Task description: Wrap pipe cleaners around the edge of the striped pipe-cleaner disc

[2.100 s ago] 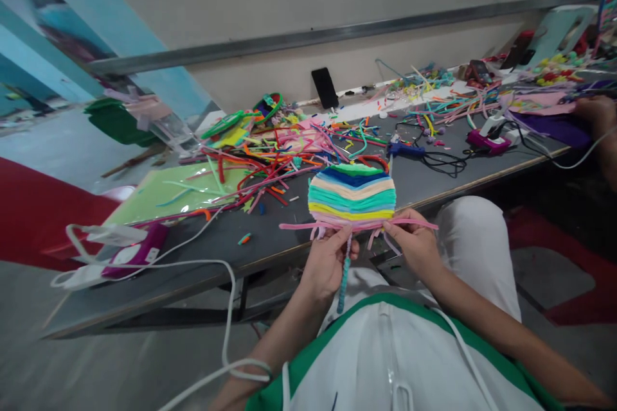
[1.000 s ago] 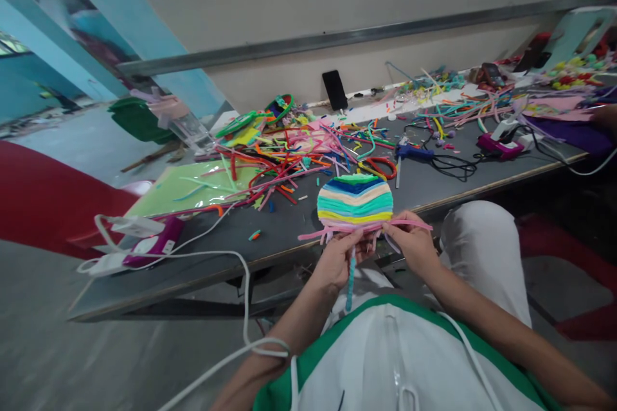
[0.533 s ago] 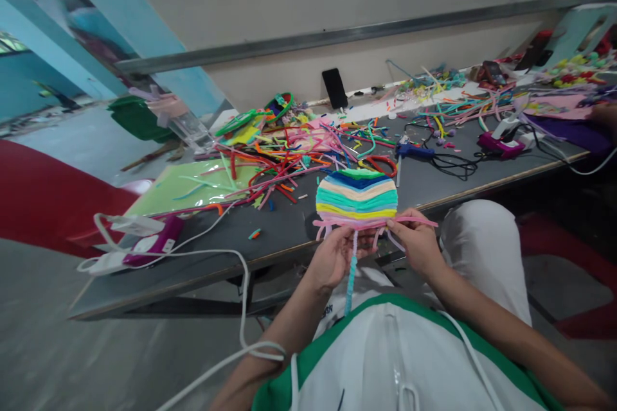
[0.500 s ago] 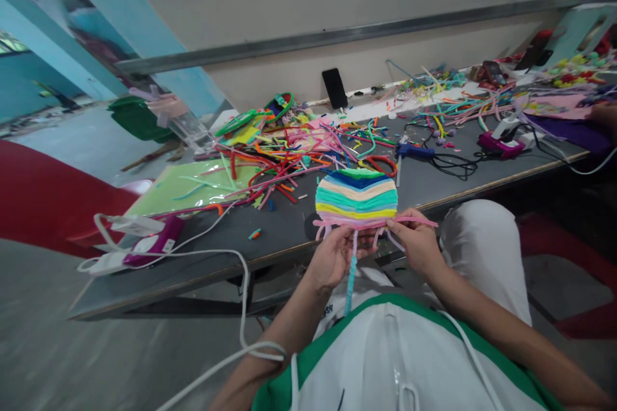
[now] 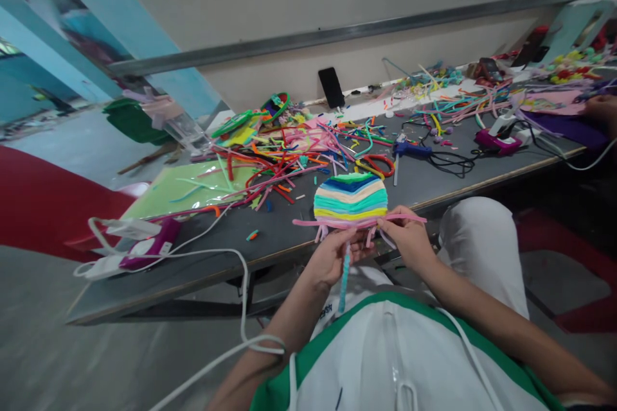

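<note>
Above the table's front edge I hold a rounded striped pipe-cleaner piece [image 5: 351, 200] in green, blue, cream, teal and yellow. My left hand [image 5: 333, 258] is closed on its lower edge, with part of the fingers behind it. A pink pipe cleaner [image 5: 308, 223] lies across that edge and sticks out on both sides. My right hand [image 5: 409, 239] pinches this pink pipe cleaner near the piece's lower right. Short lilac and pink ends dangle below, and a twisted light-blue stem [image 5: 344, 286] hangs beside my left hand.
Loose pipe cleaners [image 5: 284, 154] are heaped behind the piece. Orange-handled scissors [image 5: 380, 166] and a blue glue gun [image 5: 413, 150] lie to the right, a phone [image 5: 330, 87] leans at the back. A white cable [image 5: 245, 308] crosses the left edge. Another person's hand [image 5: 602, 109] is at far right.
The pink pipe cleaner has shifted left along the lower edge, so more of it sticks out on the left. The striped piece has tilted slightly and moved a little left with both hands.
</note>
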A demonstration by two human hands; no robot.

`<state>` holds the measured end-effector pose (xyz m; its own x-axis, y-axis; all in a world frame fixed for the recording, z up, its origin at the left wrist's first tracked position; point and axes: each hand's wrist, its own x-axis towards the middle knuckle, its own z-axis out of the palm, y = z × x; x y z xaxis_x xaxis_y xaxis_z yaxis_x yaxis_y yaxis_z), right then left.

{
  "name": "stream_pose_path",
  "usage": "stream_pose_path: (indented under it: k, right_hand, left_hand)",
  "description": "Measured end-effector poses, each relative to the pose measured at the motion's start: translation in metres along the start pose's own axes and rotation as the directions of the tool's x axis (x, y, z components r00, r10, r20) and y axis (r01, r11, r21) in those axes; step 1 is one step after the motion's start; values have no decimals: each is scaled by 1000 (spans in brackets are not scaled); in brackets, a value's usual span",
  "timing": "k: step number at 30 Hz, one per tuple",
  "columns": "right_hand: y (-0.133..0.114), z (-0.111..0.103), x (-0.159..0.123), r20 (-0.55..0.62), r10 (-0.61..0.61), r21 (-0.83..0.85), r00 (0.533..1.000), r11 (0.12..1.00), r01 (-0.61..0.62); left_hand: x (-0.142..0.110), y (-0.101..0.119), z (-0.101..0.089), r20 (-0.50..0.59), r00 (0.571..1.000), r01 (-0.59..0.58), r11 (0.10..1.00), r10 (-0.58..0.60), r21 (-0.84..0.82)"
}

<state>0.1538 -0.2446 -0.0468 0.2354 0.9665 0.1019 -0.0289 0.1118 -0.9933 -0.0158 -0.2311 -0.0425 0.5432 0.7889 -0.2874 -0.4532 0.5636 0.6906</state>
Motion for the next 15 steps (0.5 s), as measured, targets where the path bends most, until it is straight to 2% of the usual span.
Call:
stream_pose_path:
  k: [3,6,7,9,10,12,13,15]
  right_hand:
    - [-3,-1,3,15,47,-22,999,999,-47]
    - [-8,-3,6,17,71,-51,997,996,-70]
    - [-11,-4,8,22,71,-60,997,996,-69]
    - [-17,-8,13,38,54,-77,998,996,-51]
    - [-21,-9,17,48,39,-92,998,995,-35]
    - [-31,-12,24,74,-3,-131,997,991,12]
    - [-37,-12,27,92,-30,-154,995,987,44]
    - [-51,-10,34,142,-93,-199,985,973,120]
  left_hand:
    - [2,-1,1,2,1000,15,1000,-15,-2]
    - [-2,-1,-2,14,996,85,995,-86,47]
    - [-6,1,-5,19,993,115,988,-118,106]
    - [-19,11,-11,26,982,169,929,-188,329]
    - [-28,21,-12,16,978,176,854,-210,489]
    - [-50,47,-7,36,946,164,570,-322,805]
    - [-60,64,0,59,944,100,453,-325,886]
    - [-77,97,26,99,980,-37,337,-170,941]
